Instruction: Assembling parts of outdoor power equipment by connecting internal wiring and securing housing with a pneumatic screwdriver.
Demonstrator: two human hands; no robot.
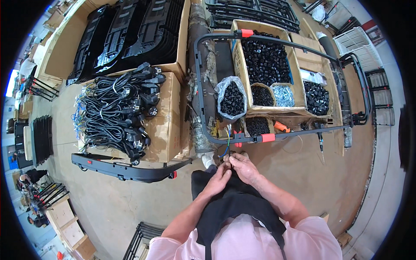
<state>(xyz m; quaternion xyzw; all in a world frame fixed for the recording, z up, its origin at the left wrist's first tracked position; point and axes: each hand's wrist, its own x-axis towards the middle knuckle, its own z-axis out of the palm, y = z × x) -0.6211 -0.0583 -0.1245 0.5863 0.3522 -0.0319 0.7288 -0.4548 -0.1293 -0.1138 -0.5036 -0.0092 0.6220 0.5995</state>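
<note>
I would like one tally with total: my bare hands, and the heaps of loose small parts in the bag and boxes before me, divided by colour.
Bare left hand and bare right hand: 2
Heaps of small dark parts: 5
Heap of silver metal screws: 1
Total: 8

Blue and yellow-green wires (229, 138), black frame (299, 133), red clips (268, 138), pink shirt (247, 242), black apron (234, 201)

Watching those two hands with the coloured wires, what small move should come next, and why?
Perhaps the right hand should gently separate the coloured wires while the left hand steadies them: they stick up loosely, one blue strand curves off to the left, and both hands are already close together at their lower end.
</note>
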